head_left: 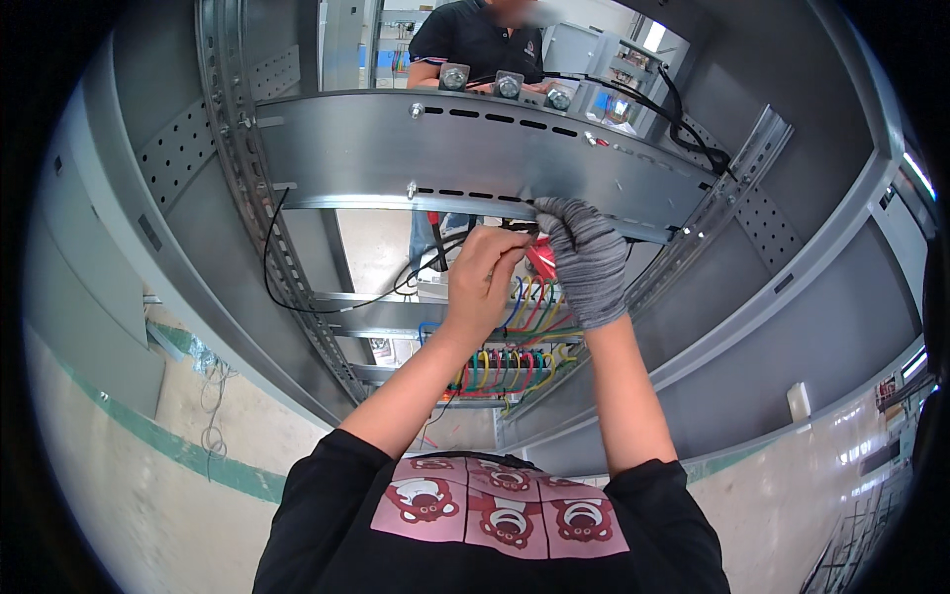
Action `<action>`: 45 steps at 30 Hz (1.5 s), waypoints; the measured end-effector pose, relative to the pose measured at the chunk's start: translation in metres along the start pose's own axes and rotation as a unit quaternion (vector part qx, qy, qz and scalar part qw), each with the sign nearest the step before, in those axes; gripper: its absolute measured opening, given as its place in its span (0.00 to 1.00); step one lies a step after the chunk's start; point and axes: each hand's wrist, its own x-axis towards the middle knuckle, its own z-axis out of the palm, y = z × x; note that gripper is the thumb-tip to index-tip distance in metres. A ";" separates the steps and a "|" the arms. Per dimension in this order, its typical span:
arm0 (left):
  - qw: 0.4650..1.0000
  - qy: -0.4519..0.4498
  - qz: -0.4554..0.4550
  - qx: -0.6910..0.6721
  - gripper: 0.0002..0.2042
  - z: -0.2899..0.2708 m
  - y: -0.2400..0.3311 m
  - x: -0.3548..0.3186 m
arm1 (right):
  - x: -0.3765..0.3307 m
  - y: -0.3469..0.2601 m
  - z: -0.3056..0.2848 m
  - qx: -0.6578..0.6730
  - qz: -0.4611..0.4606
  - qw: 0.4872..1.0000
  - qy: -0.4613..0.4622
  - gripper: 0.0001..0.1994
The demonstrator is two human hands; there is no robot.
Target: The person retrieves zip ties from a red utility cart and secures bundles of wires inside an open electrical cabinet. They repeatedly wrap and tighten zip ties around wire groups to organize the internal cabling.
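My bare left hand point(482, 277) is closed in a pinch just below the lower edge of a wide slotted metal plate point(346, 148). What its fingertips hold is too small to make out. My right hand point(586, 262), in a grey knitted glove, is curled closed beside it, against the plate's lower edge. Between the two hands shows a red piece point(541, 259), partly covered by the glove; its kind and which hand grips it cannot be told. A thin black cable point(297, 309) loops from the left rail toward the left hand.
An open grey cabinet frame surrounds my arms, with perforated rails point(233, 109) at the sides. Coloured wires point(505, 368) run to terminal rows below. Bolted brackets point(509, 85) and thick black cables point(683, 129) sit along the plate's top. Another person point(465, 45) stands behind it.
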 end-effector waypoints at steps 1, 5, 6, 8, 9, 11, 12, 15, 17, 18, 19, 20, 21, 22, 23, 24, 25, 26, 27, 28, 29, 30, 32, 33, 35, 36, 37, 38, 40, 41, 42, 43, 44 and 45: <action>1.000 -0.002 0.011 0.009 0.06 0.001 -0.005 0.000 | 0.002 0.003 -0.002 -0.007 0.003 1.000 0.005 0.09; 1.000 0.000 0.023 0.015 0.06 0.005 -0.003 0.000 | 0.005 -0.001 -0.006 -0.012 0.004 1.000 -0.004 0.07; 1.000 -0.018 -0.005 -0.009 0.08 0.003 -0.002 -0.003 | 0.005 -0.004 -0.006 -0.008 0.003 1.000 0.006 0.06; 0.999 -0.034 -0.009 -0.003 0.09 0.001 -0.002 -0.010 | 0.004 -0.011 -0.015 -0.048 0.000 0.995 0.082 0.05; 0.999 -0.043 -0.011 0.003 0.10 -0.001 -0.001 -0.014 | 0.005 -0.014 -0.020 -0.065 0.000 0.991 0.121 0.05; 0.997 -0.072 -0.015 0.022 0.13 -0.010 0.002 -0.021 | 0.013 -0.015 -0.038 0.070 0.036 0.974 0.211 0.03; 0.995 -0.090 -0.009 0.028 0.13 -0.013 0.001 -0.023 | 0.016 -0.018 -0.051 0.139 0.045 0.958 0.247 0.04; 0.989 -0.118 -0.030 0.081 0.11 -0.027 -0.013 -0.038 | 0.020 -0.045 -0.082 0.236 0.024 0.931 0.276 0.04; 0.974 -0.070 -0.214 -0.009 0.09 -0.028 -0.013 -0.045 | 0.008 -0.043 -0.094 0.285 0.013 0.925 0.251 0.06; 0.949 -0.008 -0.293 -0.117 0.10 -0.028 -0.015 -0.045 | 0.002 -0.041 -0.096 0.301 0.009 0.923 0.241 0.08; 0.907 0.028 -0.355 -0.224 0.12 -0.032 -0.016 -0.039 | -0.005 -0.041 -0.098 0.309 0.027 0.922 0.230 0.08; 0.879 0.035 -0.365 -0.306 0.13 -0.035 -0.016 -0.034 | -0.009 -0.040 -0.099 0.315 0.034 0.923 0.221 0.08; 0.842 0.044 -0.371 -0.389 0.14 -0.036 -0.016 -0.031 | -0.013 -0.039 -0.100 0.317 0.039 0.924 0.209 0.09; 0.820 0.056 -0.359 -0.443 0.15 -0.037 -0.015 -0.029 | -0.015 -0.040 -0.098 0.308 0.053 0.926 0.212 0.09; 0.814 0.075 -0.354 -0.454 0.13 -0.036 -0.011 -0.027 | -0.019 -0.038 -0.095 0.304 0.057 0.929 0.204 0.09; 0.798 0.089 -0.369 -0.468 0.12 -0.037 -0.012 -0.024 | -0.023 -0.034 -0.094 0.299 0.060 0.932 0.198 0.09; 0.781 0.102 -0.383 -0.482 0.12 -0.038 -0.011 -0.019 | -0.028 -0.032 -0.093 0.292 0.063 0.935 0.192 0.09; 0.788 0.116 -0.387 -0.464 0.11 -0.039 -0.008 -0.016 | -0.032 -0.032 -0.091 0.275 0.080 0.945 0.159 0.09; 0.788 0.118 -0.383 -0.466 0.11 -0.042 -0.010 -0.014 | -0.036 -0.034 -0.089 0.298 0.107 0.940 0.129 0.10; 0.788 0.119 -0.380 -0.470 0.11 -0.044 -0.013 -0.014 | -0.039 -0.038 -0.085 0.318 0.133 0.933 0.098 0.11; 0.787 0.121 -0.376 -0.473 0.11 -0.047 -0.015 -0.015 | -0.041 -0.040 -0.080 0.338 0.160 0.925 0.067 0.12; 0.787 0.111 -0.383 -0.471 0.12 -0.048 -0.015 -0.015 | -0.045 -0.034 -0.071 0.311 0.177 0.932 0.059 0.14; 0.789 0.091 -0.400 -0.457 0.13 -0.049 -0.007 -0.017 | -0.051 -0.031 -0.048 0.340 0.240 0.909 0.006 0.14; 0.790 0.082 -0.409 -0.450 0.13 -0.051 -0.001 -0.018 | -0.054 -0.029 -0.036 0.380 0.282 0.880 -0.039 0.11; 0.818 0.037 -0.433 -0.376 0.12 -0.052 0.005 -0.021 | -0.070 -0.007 0.002 0.501 0.343 0.790 -0.084 0.06; 0.834 0.006 -0.434 -0.340 0.12 -0.058 0.008 -0.027 | -0.075 -0.004 0.016 0.507 0.394 0.761 -0.097 0.07; 0.848 -0.027 -0.434 -0.303 0.11 -0.065 0.010 -0.032 | -0.079 -0.002 0.025 0.511 0.443 0.729 -0.109 0.07; 0.856 -0.059 -0.449 -0.251 0.10 -0.073 0.011 -0.038 | -0.082 0.001 0.035 0.512 0.444 0.729 -0.100 0.08; 0.919 -0.075 -0.372 -0.107 0.07 -0.094 0.013 -0.055 | -0.086 0.004 0.051 0.515 0.449 0.725 -0.088 0.09; 0.942 -0.059 -0.328 -0.035 0.05 -0.103 0.015 -0.060 | -0.086 0.005 0.054 0.499 0.443 0.739 -0.091 0.10; 0.961 -0.033 -0.263 0.080 0.05 -0.119 0.013 -0.067 | -0.084 0.000 0.056 0.484 0.438 0.751 -0.103 0.10; 0.962 -0.012 -0.196 0.190 0.05 -0.132 0.009 -0.071 | -0.084 -0.003 0.057 0.466 0.434 0.763 -0.112 0.10; 0.951 -0.019 -0.183 0.250 0.06 -0.145 0.009 -0.072 | -0.082 -0.006 0.058 0.455 0.414 0.778 -0.128 0.11; 0.942 -0.018 -0.166 0.292 0.09 -0.155 0.006 -0.075 | -0.081 -0.015 0.060 0.453 0.417 0.776 -0.139 0.11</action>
